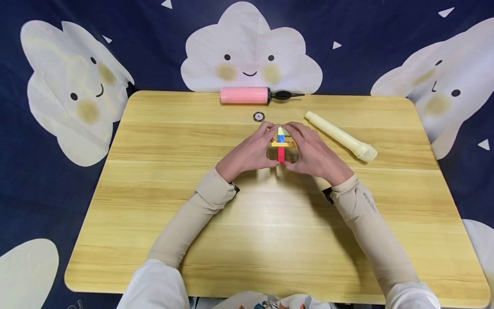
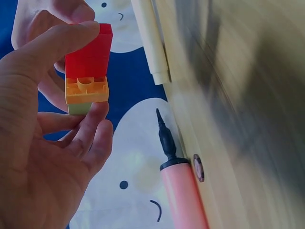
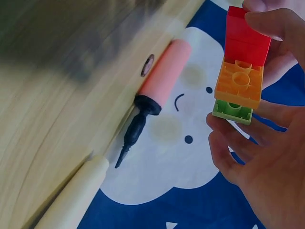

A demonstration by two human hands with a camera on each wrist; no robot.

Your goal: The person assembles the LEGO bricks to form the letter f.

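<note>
Over the back middle of the table, my left hand [image 1: 251, 149] and right hand [image 1: 315, 150] together hold a small build of toy building bricks. Its red brick part [image 1: 281, 154] points toward me. An orange brick [image 1: 287, 144] runs crosswise, and a blue brick [image 1: 281, 138] follows beyond it. In the right wrist view a green brick [image 3: 232, 112] shows on the far side of the orange one. The left thumb [image 2: 83, 33] presses on the end of the red part, with the right thumb facing it. Fingers of both hands curl around the far end and partly cover it.
A pink hand pump [image 1: 244, 95] with a black nozzle lies along the table's back edge. In front of it is a round dark chip [image 1: 259, 116]. A cream microphone-shaped tube [image 1: 339, 135] lies slantwise beyond the right hand. The wooden table [image 1: 251, 253] meets a dark blue cloud-print cloth [image 1: 154, 47].
</note>
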